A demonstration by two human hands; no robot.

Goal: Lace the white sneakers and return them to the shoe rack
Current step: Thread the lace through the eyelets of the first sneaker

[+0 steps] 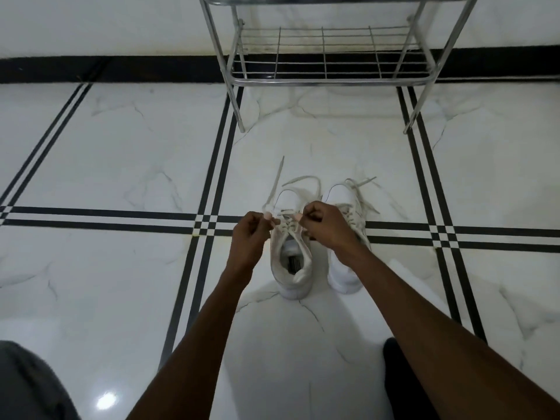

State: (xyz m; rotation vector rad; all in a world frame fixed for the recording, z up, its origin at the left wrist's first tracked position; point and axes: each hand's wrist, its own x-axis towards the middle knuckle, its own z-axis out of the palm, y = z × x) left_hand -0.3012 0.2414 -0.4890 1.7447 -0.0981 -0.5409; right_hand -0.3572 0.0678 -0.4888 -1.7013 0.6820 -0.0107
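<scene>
Two white sneakers stand side by side on the floor, toes pointing away from me. Over the left sneaker [291, 268], my left hand [250, 234] pinches one end of its lace [274, 189] and my right hand [325, 227] pinches the other end. The loose lace ends trail past the toe. The right sneaker [344, 275] is partly hidden by my right forearm; its lace [362, 184] lies loose across the toe. The metal shoe rack [325, 81] stands beyond the shoes, and its lower shelf holds nothing.
White marble floor tiles with black stripe borders [209, 213] surround the shoes. A black skirting [121, 69] runs along the white wall behind the rack. My knees show at the bottom left [27, 386] and bottom right [394, 374].
</scene>
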